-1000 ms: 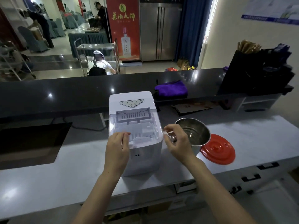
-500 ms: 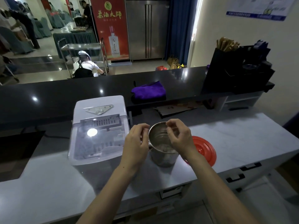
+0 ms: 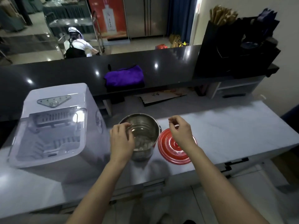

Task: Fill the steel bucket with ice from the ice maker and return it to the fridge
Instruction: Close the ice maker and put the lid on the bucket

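Observation:
The steel bucket (image 3: pixel 145 126) stands on the white counter (image 3: pixel 226 126) with ice cubes (image 3: pixel 142 143) in its bottom. My left hand (image 3: pixel 121 139) rests at the bucket's left rim, fingers curled around the rim or its handle. My right hand (image 3: pixel 179 130) hovers above the red lid (image 3: pixel 174 151), fingers loosely apart and holding nothing. The red lid lies flat just right of the bucket. The white ice maker (image 3: pixel 55 131) sits left of the bucket with its clear lid down. A steel fridge (image 3: pixel 145 15) stands far across the room.
A raised black bar top (image 3: pixel 161 67) runs behind the counter, carrying a folded purple cloth (image 3: pixel 124 76) and black bags (image 3: pixel 234 47) at right. Black drawer handles (image 3: pixel 236 161) line the counter front. A person (image 3: pixel 76 44) crouches by a steel trolley beyond the bar.
My left hand left the ice maker lid, now down, and went to the bucket's left rim. My right hand let go of the bucket's rim and shifted right over the red lid.

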The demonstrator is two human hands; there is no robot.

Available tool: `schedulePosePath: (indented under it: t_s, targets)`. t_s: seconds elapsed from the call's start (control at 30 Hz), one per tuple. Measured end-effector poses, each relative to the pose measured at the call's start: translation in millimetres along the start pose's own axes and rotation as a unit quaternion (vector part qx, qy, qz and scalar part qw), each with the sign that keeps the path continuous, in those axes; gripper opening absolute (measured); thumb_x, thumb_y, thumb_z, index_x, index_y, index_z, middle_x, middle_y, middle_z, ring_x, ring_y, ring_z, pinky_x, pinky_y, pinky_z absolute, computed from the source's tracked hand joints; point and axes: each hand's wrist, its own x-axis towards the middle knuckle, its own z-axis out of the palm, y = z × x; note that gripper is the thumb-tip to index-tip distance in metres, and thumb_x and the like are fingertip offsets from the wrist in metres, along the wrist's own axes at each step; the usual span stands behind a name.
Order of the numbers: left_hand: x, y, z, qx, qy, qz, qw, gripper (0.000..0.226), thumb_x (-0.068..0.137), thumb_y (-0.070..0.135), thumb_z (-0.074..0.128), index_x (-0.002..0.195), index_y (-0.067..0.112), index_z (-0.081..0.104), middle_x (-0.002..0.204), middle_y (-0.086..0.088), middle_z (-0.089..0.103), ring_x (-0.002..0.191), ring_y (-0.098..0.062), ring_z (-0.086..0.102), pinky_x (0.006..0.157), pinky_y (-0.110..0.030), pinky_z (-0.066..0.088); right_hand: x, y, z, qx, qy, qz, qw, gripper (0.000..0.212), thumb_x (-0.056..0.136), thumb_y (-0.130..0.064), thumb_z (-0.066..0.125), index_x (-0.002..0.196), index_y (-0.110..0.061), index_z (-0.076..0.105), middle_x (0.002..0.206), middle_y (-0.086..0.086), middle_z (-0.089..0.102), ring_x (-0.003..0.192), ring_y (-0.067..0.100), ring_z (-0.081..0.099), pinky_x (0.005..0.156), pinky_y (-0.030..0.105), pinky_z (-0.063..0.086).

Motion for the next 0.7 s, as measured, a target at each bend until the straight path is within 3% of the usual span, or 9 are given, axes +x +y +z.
schedulePosePath:
  t_s: [0.1, 0.23, 0.43, 0.6, 0.7]
  targets:
    - [-1.0, -5.5, 9.0, 0.026, 0.007, -0.041, 0.999, 0.022, 0.096, 0.009, 0.06, 0.117, 0.013, 0.064, 0.117, -0.008, 0.059, 0.117, -0.028, 0.047, 0.1, -0.026, 0.031, 2.5, 32.9, 1.5, -0.017, -0.009, 0.038, 0.999, 0.018, 0.1, -0.008, 0.06, 0.113, -0.014, 0.071, 0.11, 0.001, 0.071, 0.102, 0.015, 0.066, 0.094, 0.029, 0.055]
    - [0.6, -10.4, 13.7, 0.04, 0.021, -0.08, 0.996, 0.026, 0.094, 0.007, 0.059, 0.119, 0.012, 0.062, 0.122, -0.013, 0.053, 0.121, -0.032, 0.042, 0.106, -0.041, 0.036, -0.7, 76.4, 11.8, -0.073, -0.045, 0.071, 0.994, 0.021, 0.098, -0.013, 0.062, 0.116, -0.013, 0.073, 0.115, 0.004, 0.071, 0.107, 0.022, 0.065, 0.1, 0.038, 0.052]
    - [3.2, -10.9, 14.2, -0.008, 0.025, -0.121, 0.992, 0.039, 0.095, 0.005, 0.057, 0.133, 0.007, 0.048, 0.136, -0.014, 0.041, 0.129, -0.029, 0.041, 0.108, -0.037, 0.036, -7.6, 123.0, 27.7, -0.173, -0.087, 0.129, 0.973, 0.032, 0.095, -0.019, 0.069, 0.126, -0.01, 0.071, 0.128, 0.016, 0.062, 0.123, 0.035, 0.055, 0.108, 0.041, 0.041]
    - [4.6, -15.4, 11.8, -0.021, 0.023, -0.143, 0.989, 0.047, 0.098, 0.007, 0.055, 0.143, 0.003, 0.041, 0.141, -0.016, 0.041, 0.131, -0.028, 0.042, 0.105, -0.028, 0.032, -17.0, 131.1, 33.1, -0.201, -0.128, 0.161, 0.958, 0.035, 0.1, -0.022, 0.067, 0.134, -0.012, 0.067, 0.137, 0.015, 0.055, 0.125, 0.033, 0.056, 0.106, 0.042, 0.045]
    - [6.6, -21.5, 11.9, -0.031, 0.003, -0.151, 0.988, 0.047, 0.1, 0.008, 0.053, 0.145, 0.002, 0.041, 0.143, -0.016, 0.044, 0.134, -0.028, 0.042, 0.106, -0.026, 0.031, -20.5, 130.2, 36.7, -0.194, -0.11, 0.163, 0.961, 0.032, 0.099, -0.021, 0.069, 0.129, -0.012, 0.07, 0.134, 0.011, 0.057, 0.122, 0.031, 0.058, 0.105, 0.042, 0.048]
